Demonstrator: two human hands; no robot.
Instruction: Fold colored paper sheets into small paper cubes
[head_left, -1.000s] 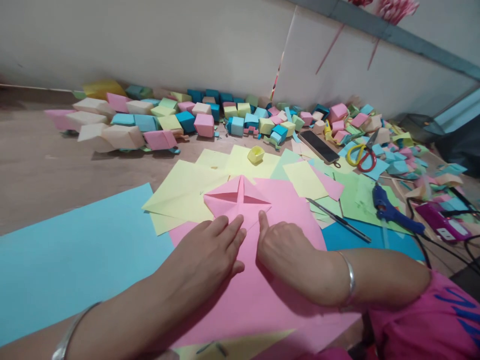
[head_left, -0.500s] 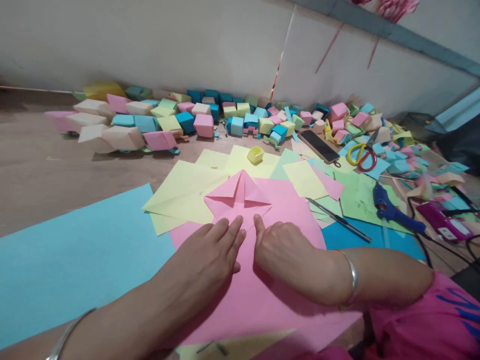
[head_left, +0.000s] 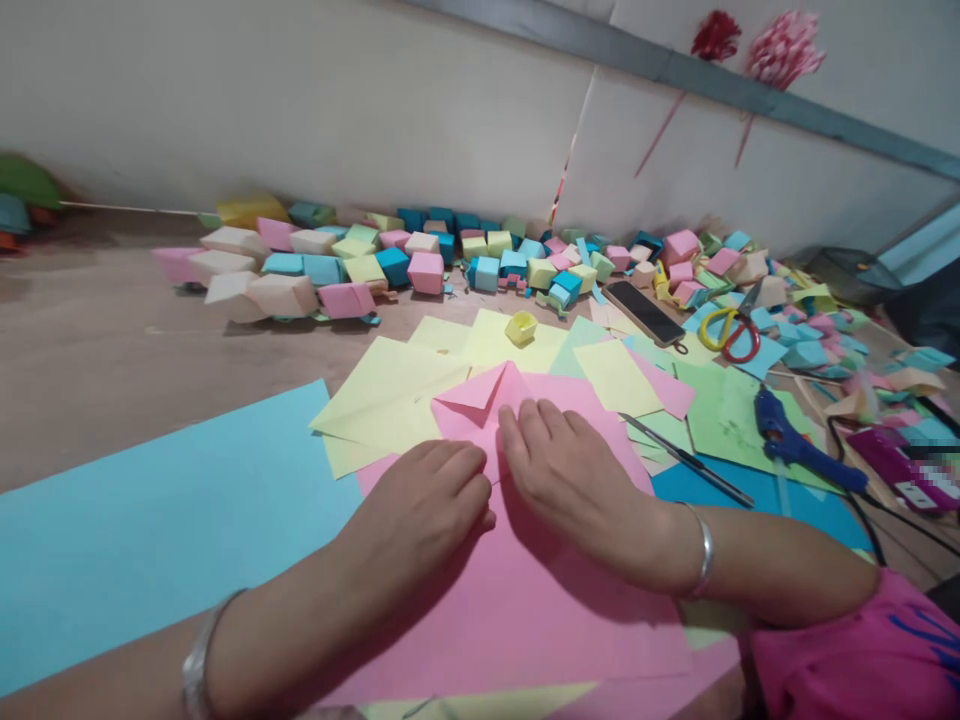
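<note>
A small folded pink paper piece [head_left: 472, 405] lies on a large pink sheet [head_left: 525, 590]. My right hand [head_left: 570, 470] lies flat over its right half, fingers stretched forward and pressing down. My left hand [head_left: 424, 505] rests at the piece's near left edge with its fingers curled under; nothing shows inside them. Both wrists wear metal bangles. Part of the folded piece is hidden under my right fingers.
Yellow sheets [head_left: 390, 395], a big blue sheet [head_left: 150, 510] and green paper [head_left: 724, 410] surround the pink one. A blue glue gun [head_left: 787, 435], scissors [head_left: 724, 330], a phone [head_left: 645, 312], a pen-like tool [head_left: 686, 458] and a small yellow paper cup [head_left: 520, 326] lie beyond. Several coloured paper cubes [head_left: 427, 270] line the wall.
My right hand has slid forward and flattened onto the folded pink piece, closing its raised flaps. My left fingers have curled in. The view has shifted down a little.
</note>
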